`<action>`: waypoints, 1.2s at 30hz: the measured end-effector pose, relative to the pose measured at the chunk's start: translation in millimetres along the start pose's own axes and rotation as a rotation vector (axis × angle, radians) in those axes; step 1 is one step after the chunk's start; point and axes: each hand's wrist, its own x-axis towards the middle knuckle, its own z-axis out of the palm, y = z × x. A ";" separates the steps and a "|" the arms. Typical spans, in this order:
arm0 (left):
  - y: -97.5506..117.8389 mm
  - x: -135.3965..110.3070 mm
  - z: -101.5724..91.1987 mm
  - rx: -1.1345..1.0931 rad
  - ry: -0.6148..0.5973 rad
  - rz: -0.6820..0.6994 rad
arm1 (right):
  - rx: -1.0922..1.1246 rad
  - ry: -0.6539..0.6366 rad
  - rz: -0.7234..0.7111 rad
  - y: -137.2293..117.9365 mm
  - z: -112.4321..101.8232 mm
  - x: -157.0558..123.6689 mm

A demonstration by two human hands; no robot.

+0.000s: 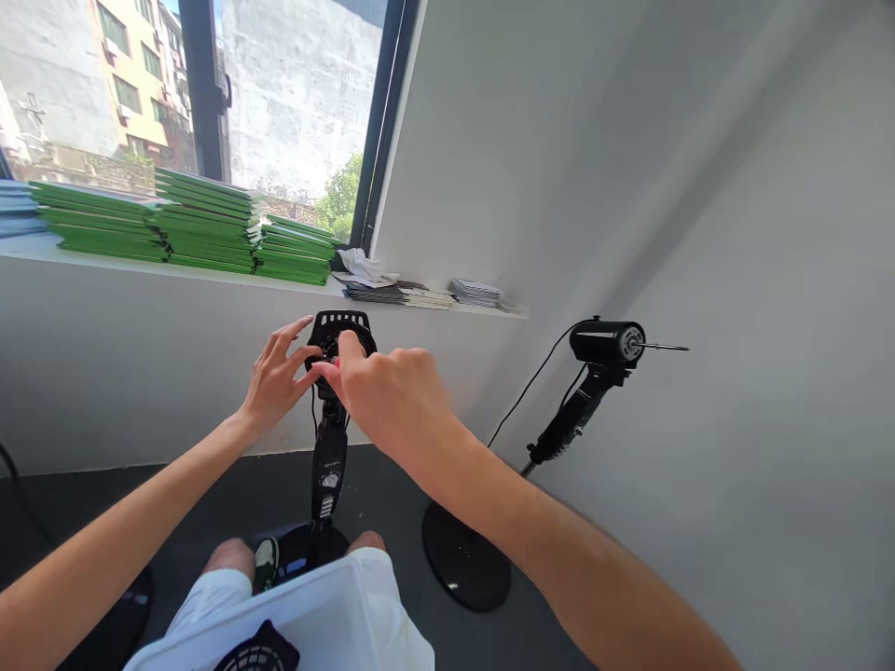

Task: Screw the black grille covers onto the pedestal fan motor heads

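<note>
In front of me stands a pedestal fan without blades, its black slotted motor housing (340,320) facing me above a black control stem (328,471) with a knob. My right hand (392,391) is closed on a red-handled tool (337,361) at the middle of the housing; the hand covers most of the tool. At the housing's left side, my left hand (278,377) has its thumb and index finger drawn together near the tool's tip, while its other fingers are raised. What those fingertips pinch is hidden. A white plastic bin (328,606) on my lap contains a black vented cover (260,652).
To the right, a second bladeless fan (598,343) with a bare shaft leans near the wall, above its round base (467,559). Stacked green sheets (202,228), papers (475,292) and a white cloth (364,267) lie on the windowsill. Another dark base sits at lower left.
</note>
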 end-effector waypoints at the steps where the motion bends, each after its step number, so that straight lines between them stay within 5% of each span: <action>1: -0.2 0.0 0.3 -0.001 0.006 0.010 | 0.022 0.017 0.010 -0.5 0.8 -0.2; 5: -2.1 -0.4 2.7 -0.003 0.019 0.033 | 0.068 0.070 -0.107 -0.3 2.5 1.0; 11: -6.0 4.9 9.0 -0.081 -0.017 -0.082 | -0.030 0.038 0.068 9.8 0.1 11.3; 20: -6.6 6.4 11.6 -0.152 -0.053 -0.132 | -0.011 -0.056 -0.051 9.7 -2.8 12.7; 25: -5.2 4.6 15.0 -0.203 -0.031 -0.168 | -0.085 0.036 0.097 13.8 -4.1 14.1; 36: -3.5 4.4 17.4 -0.228 -0.017 -0.181 | 0.022 -0.016 0.040 17.2 -0.6 18.0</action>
